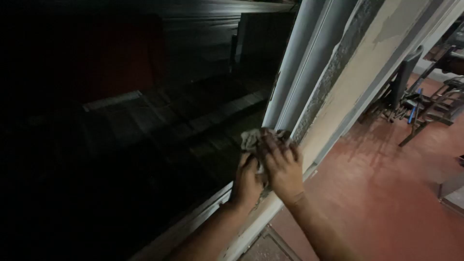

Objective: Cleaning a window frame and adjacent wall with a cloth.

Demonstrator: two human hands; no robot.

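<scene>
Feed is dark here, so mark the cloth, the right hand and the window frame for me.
cloth [251, 138], head view, on the crumpled grey fabric above the fingers.
right hand [282, 166], head view, on its back.
window frame [302, 63], head view, on the pale upright rail.

The floor [386, 193] is a smooth reddish-brown, glossy enough to catch a pale sheen of light near the wall. Along its far right side stands a cluster of dark metal frames [425, 106], legs splayed on the floor; they may be folded stands or chairs, too small to tell for sure. At the bottom edge, just beside the wall's foot, lies a greyish mat [268, 249].
</scene>
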